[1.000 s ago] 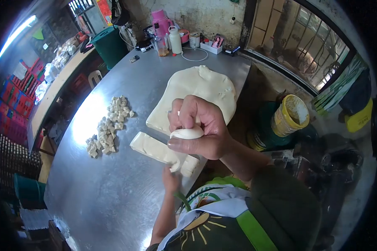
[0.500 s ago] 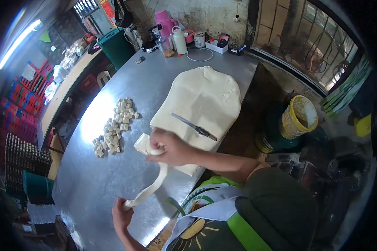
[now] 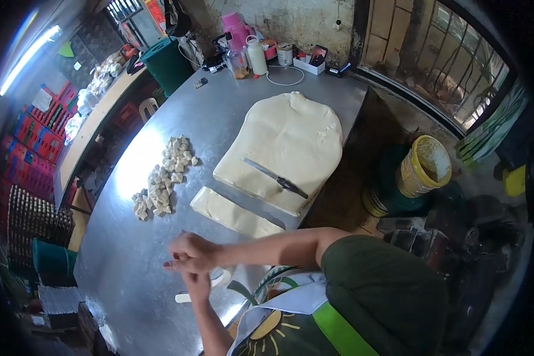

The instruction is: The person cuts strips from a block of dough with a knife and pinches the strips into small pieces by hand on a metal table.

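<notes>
My right hand (image 3: 191, 251) is closed, its fingers curled over my left hand (image 3: 196, 281) above the metal table. What lies between the two hands is hidden, and the left fingers are mostly covered. A dough strip (image 3: 221, 276) shows beside my left wrist, and a pale dough end (image 3: 183, 298) sticks out on the other side. Just beyond my hands lies a cut slab of dough (image 3: 237, 215). Behind it rests the large dough sheet (image 3: 285, 139), with a dark-handled knife (image 3: 276, 178) on top. Small dough pieces (image 3: 163, 181) sit in a heap at the left.
The metal table (image 3: 130, 261) has a curved left edge. At its back stand a pink jug (image 3: 236, 29), a pale bottle (image 3: 256, 56) and a small white box (image 3: 310, 64). A yellow bucket (image 3: 424, 166) is off to the right, and stacked crates (image 3: 38, 139) are far left.
My right hand has left the slab and come down to my left hand. The stretched strip has dropped lower, near my left wrist. The cut slab now lies uncovered.
</notes>
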The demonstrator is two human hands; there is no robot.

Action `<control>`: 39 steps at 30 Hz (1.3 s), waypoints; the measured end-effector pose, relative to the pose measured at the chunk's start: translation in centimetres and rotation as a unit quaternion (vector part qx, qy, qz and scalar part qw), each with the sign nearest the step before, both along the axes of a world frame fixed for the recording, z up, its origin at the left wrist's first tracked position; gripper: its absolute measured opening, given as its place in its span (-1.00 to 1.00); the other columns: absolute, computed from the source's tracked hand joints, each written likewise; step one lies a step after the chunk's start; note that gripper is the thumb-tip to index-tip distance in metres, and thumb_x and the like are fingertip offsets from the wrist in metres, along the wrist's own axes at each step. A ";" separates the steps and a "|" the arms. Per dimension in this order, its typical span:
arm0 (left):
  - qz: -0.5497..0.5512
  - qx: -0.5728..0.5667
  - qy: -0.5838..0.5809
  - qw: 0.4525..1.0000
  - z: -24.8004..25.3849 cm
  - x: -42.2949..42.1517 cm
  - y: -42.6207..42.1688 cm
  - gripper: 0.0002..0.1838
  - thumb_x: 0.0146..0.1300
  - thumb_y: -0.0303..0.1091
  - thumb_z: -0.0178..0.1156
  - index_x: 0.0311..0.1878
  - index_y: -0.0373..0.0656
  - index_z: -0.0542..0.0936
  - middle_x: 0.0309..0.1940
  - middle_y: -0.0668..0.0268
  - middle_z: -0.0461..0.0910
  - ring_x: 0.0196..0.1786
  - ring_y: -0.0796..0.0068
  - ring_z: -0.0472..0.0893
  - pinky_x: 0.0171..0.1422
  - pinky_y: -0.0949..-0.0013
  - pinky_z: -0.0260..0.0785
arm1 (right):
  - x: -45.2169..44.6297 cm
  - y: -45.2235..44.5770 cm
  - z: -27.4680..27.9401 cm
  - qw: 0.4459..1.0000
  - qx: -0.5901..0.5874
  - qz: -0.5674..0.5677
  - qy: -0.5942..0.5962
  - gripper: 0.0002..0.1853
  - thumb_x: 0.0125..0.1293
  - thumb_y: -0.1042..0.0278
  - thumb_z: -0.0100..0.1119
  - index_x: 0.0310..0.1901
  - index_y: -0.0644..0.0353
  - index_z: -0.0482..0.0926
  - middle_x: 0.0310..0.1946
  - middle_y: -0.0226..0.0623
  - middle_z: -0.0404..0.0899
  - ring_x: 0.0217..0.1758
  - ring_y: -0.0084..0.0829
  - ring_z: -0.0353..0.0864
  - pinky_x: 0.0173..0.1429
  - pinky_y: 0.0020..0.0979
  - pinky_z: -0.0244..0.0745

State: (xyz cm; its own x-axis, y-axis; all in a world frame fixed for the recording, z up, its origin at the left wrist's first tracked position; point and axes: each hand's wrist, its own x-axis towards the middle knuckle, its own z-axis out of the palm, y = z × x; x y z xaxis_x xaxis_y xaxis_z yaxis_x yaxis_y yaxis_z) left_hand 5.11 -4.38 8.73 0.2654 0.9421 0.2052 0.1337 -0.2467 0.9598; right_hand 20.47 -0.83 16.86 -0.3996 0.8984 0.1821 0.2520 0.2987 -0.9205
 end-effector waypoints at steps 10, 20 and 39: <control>-0.024 0.056 0.062 0.996 4.1 -1.3 4.3 -0.71 0.33 -0.48 0.21 0.09 -0.29 0.46 -0.10 0.31 0.53 -0.12 0.60 0.51 -0.08 0.48 0.41 | 3.2 1.8 -1.0 0.940 0.329 -0.018 -0.087 -0.76 0.19 0.15 0.28 -0.23 0.14 0.60 -0.29 -0.26 0.59 -0.06 -0.11 0.58 0.04 -0.18 0.48; 0.057 -0.020 0.342 0.938 -2.3 -1.0 2.1 -0.77 0.24 -0.53 0.24 -0.03 -0.27 0.60 -0.32 0.31 0.65 -0.20 0.62 0.55 -0.15 0.44 0.45 | 1.1 2.2 -10.6 0.987 0.094 -0.093 -0.091 -0.76 0.22 0.19 0.23 -0.19 0.16 0.60 -0.18 -0.11 0.60 -0.15 -0.02 0.65 -0.11 -0.10 0.54; 0.065 -0.156 0.219 0.961 -3.8 -0.8 3.4 -0.67 0.24 -0.59 0.18 0.10 -0.32 0.58 0.17 0.01 0.57 0.08 0.28 0.62 0.13 0.32 0.44 | 0.2 3.0 -10.4 0.988 -0.001 -0.066 -0.141 -0.66 0.16 0.12 0.33 -0.12 0.14 0.58 -0.08 -0.02 0.60 0.05 -0.05 0.62 0.03 -0.08 0.51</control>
State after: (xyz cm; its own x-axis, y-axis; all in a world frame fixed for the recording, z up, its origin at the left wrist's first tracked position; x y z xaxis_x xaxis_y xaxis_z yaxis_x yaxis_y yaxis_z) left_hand 4.31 -1.01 4.89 0.1368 0.9707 -0.1974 0.5523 0.0906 0.8287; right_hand 20.66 2.19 6.48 -0.3131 0.9464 0.0791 0.5358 0.2448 -0.8081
